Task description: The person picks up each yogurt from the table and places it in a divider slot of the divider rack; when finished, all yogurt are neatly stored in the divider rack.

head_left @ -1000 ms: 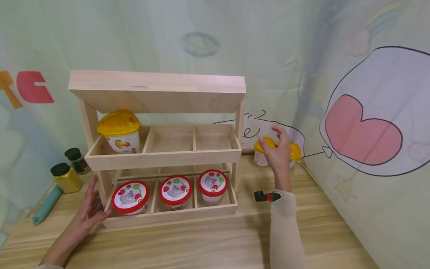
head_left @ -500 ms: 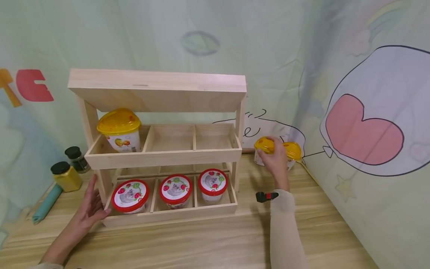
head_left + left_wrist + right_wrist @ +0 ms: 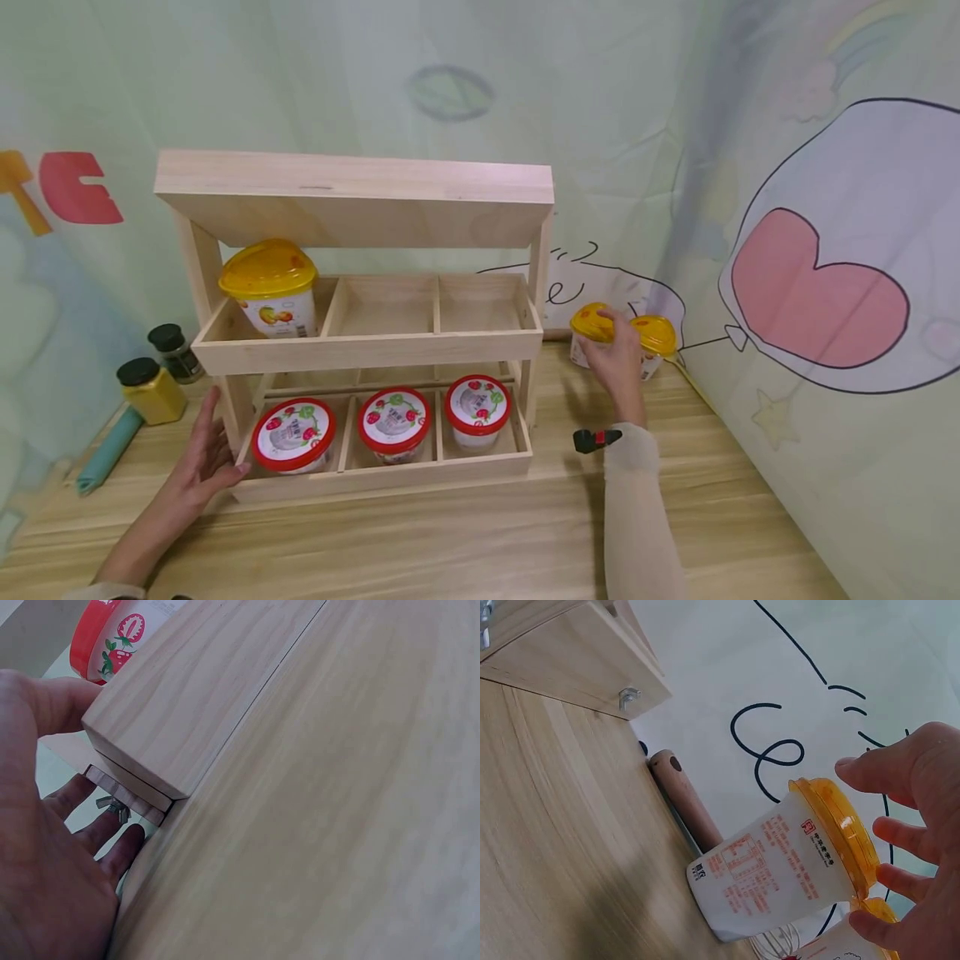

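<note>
Your right hand [image 3: 617, 360] grips the yellow-lid cup [image 3: 787, 864] right of the wooden rack [image 3: 360, 350]; your left hand [image 3: 201, 462] rests flat against the rack, fingers straight.

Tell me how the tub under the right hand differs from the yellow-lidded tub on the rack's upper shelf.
The tub under the right hand stands on the table beside the wooden rack; the shelf tub sits in the upper left compartment. Fingers of the right hand curl over the first one's lid; nothing touches the shelf tub. Both have yellow lids and white bodies.
</note>
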A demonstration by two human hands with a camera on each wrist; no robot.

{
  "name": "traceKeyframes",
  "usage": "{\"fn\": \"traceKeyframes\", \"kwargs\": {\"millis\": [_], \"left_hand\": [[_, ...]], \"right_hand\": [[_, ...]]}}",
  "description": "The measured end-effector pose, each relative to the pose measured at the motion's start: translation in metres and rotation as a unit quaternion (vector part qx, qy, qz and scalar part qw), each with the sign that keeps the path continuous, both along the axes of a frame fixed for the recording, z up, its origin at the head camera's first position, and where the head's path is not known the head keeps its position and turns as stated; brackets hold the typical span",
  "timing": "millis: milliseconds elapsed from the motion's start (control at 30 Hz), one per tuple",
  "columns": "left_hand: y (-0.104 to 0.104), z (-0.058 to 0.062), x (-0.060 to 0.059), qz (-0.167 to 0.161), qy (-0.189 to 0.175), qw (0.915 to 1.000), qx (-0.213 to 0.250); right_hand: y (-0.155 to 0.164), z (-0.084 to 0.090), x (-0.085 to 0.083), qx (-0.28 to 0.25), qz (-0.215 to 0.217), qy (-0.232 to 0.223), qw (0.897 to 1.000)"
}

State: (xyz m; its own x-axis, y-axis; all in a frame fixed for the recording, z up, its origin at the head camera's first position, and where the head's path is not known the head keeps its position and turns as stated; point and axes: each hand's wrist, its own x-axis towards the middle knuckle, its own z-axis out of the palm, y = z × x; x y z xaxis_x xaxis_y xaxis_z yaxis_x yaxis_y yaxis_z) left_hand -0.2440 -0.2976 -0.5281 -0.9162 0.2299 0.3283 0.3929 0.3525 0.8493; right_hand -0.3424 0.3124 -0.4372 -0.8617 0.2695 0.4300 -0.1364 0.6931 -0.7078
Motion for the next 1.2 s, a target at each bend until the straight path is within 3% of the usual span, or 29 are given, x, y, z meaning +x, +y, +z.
{"fn": "traceKeyframes", "kwargs": {"millis": [267, 433, 567, 867, 1200], "left_hand": [[0.001, -0.001, 0.001, 0.003, 0.006, 1.0, -0.003], [-0.002, -0.002, 0.004, 0.009, -0.007, 0.9999, -0.013], [-0.003, -0.001, 0.004, 0.008, -0.017, 0.9997, -0.014], [0.0, -0.001, 0.0, 0.004, 0.011, 0.9999, -0.004], [0.002, -0.005, -0.002, 0.016, -0.005, 0.9996, -0.021]], "right_hand": [[0.002, -0.003, 0.0, -0.002, -0.004, -0.001, 1.0], [0.0, -0.008, 0.001, -0.008, -0.007, -0.033, 0.999], [-0.001, -0.009, 0.0, -0.004, -0.008, -0.03, 1.0], [0.0, -0.021, -0.008, 0.015, -0.006, 0.022, 1.0], [-0.003, -0.039, -0.017, 0.011, -0.043, 0.079, 0.996]]}}
